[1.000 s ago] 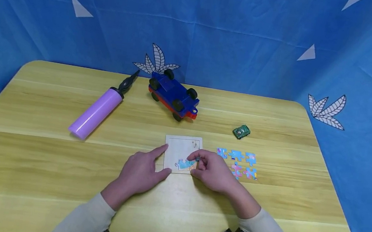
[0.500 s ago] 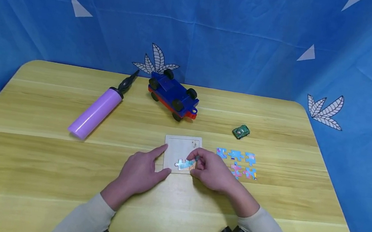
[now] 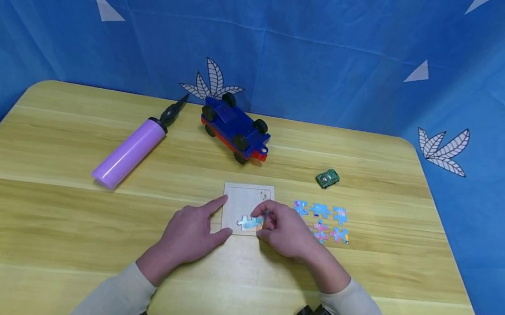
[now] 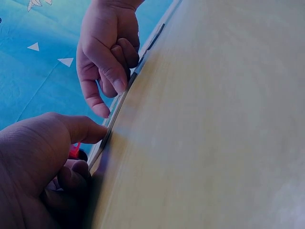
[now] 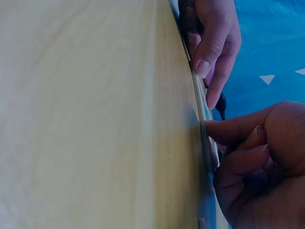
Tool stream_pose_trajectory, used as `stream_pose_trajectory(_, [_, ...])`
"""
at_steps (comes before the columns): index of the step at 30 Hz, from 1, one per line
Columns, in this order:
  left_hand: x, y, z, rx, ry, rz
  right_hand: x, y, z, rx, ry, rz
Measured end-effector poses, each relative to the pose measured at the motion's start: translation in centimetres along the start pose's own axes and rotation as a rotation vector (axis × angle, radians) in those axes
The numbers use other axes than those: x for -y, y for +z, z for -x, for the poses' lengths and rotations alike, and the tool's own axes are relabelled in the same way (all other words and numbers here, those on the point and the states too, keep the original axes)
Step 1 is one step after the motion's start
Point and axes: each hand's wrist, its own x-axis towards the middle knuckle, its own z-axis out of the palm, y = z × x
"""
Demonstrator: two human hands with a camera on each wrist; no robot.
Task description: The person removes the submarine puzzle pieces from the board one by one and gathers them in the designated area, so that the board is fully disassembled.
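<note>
In the head view, a small pale puzzle tray point(image 3: 241, 201) lies before me on the table. My left hand point(image 3: 191, 232) steadies its left side, index finger along the left edge and thumb at the lower corner. A light-blue puzzle piece point(image 3: 249, 223) lies in the tray's lower part. My right hand point(image 3: 288, 231) reaches over the tray's right side and pinches at that piece's right end between index finger and thumb, its other fingers curled. The right hand point(image 4: 107, 52) covers part of the tray. Several loose puzzle pieces point(image 3: 320, 211) lie to its right.
Behind the tray lies an upturned blue and red toy vehicle point(image 3: 235, 128). A purple hand pump point(image 3: 130, 153) with a black nozzle is at the left. A small green toy car point(image 3: 327, 178) stands behind the loose pieces. A blue cloth point(image 3: 296, 41) hangs behind the table.
My right hand's fingertips have shifted slightly left over the tray. The left hand keeps its place, and the loose pieces have not moved.
</note>
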Motion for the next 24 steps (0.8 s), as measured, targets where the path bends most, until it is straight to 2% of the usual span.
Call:
stream_pose_trajectory(17, [0.17, 0.11, 0.03, -0.031, 0.037, -0.006, -0.48, -0.01, -0.05, 0.019, -0.043, -0.017])
stream_pose_trajectory(24, [0.05, 0.01, -0.01, -0.021, 0.025, -0.01, -0.68, 0.05, -0.08, 0.015, -0.043, -0.024])
